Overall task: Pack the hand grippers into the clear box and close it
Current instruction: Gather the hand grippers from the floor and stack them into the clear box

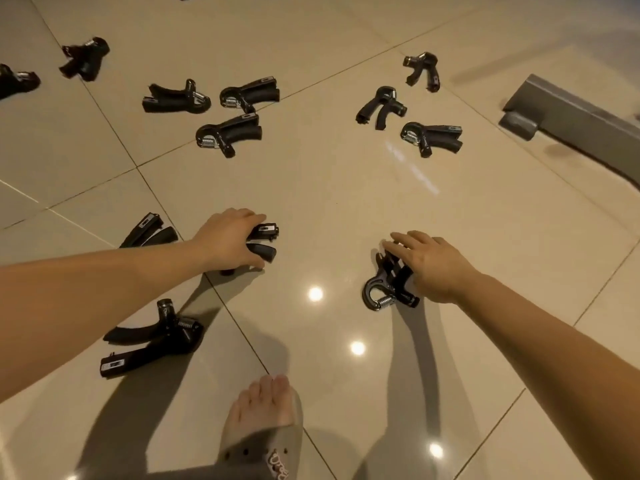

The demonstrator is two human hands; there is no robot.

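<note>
Black hand grippers (228, 135) litter tiles; both hands (230, 237) grasp one each.

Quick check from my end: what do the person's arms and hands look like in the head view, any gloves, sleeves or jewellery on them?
Both hands are bare: left hand, right hand. No gloves, rings, watch or bands show. Both forearms are uncovered right to the picture's edge, so no sleeve is visible. Nothing is marked or taped on either arm.

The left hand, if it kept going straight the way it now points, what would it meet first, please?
Beyond the black hand gripper under the left hand, bare beige tiled floor; no other gripper lies clearly in line, though depth is uncertain.
</note>
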